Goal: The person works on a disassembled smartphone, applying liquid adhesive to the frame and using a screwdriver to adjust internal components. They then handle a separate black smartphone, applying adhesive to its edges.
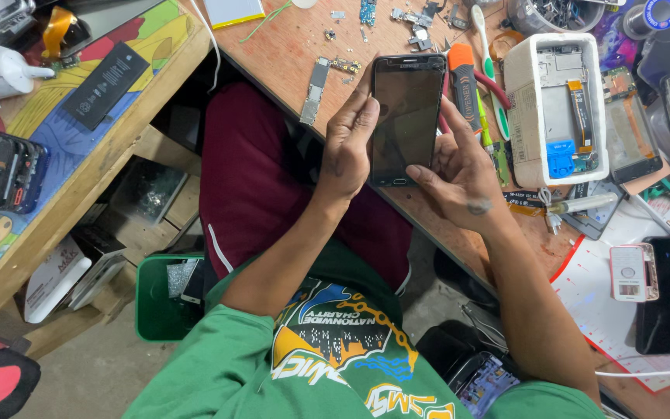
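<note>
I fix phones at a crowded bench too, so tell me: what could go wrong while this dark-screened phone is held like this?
1. The black glass-fronted smartphone is gripped by its edges between the left hand and right hand, partly past the wooden bench edge; a slip could drop it.
2. Small loose metal parts lie right by the hands; a bump could scatter them.

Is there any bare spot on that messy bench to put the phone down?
Bare wood shows between the yellow-edged pad and the small circuit strip, left of the phone. Right of it, around the white tray and opened phones, it is crowded.
</note>
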Demonstrator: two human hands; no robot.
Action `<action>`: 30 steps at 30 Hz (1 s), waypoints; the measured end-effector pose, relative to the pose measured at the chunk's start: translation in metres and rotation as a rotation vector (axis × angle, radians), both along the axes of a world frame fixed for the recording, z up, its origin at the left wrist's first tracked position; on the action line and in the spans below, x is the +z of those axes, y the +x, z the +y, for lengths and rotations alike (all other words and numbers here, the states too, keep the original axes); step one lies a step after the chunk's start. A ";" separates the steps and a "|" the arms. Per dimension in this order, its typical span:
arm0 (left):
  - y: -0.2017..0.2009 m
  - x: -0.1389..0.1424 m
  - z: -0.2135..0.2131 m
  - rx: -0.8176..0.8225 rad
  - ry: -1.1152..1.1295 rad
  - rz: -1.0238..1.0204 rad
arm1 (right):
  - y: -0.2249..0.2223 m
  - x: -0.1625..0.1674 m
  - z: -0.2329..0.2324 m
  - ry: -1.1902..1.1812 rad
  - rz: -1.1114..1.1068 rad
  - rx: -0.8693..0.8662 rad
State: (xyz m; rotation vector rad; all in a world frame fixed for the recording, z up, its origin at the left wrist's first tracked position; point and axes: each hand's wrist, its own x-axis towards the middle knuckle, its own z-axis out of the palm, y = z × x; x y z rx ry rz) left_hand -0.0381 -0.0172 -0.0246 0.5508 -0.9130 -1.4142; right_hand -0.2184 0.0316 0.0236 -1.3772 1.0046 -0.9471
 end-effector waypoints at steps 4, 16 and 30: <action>0.003 -0.001 0.000 -0.140 0.072 0.249 | -0.006 0.001 -0.002 0.014 0.035 -0.011; 0.004 -0.006 0.005 -0.114 0.064 0.181 | 0.000 -0.002 0.003 -0.089 0.237 -0.064; 0.010 -0.007 0.009 -0.151 -0.021 -0.060 | -0.001 -0.011 0.002 -0.171 0.373 -0.380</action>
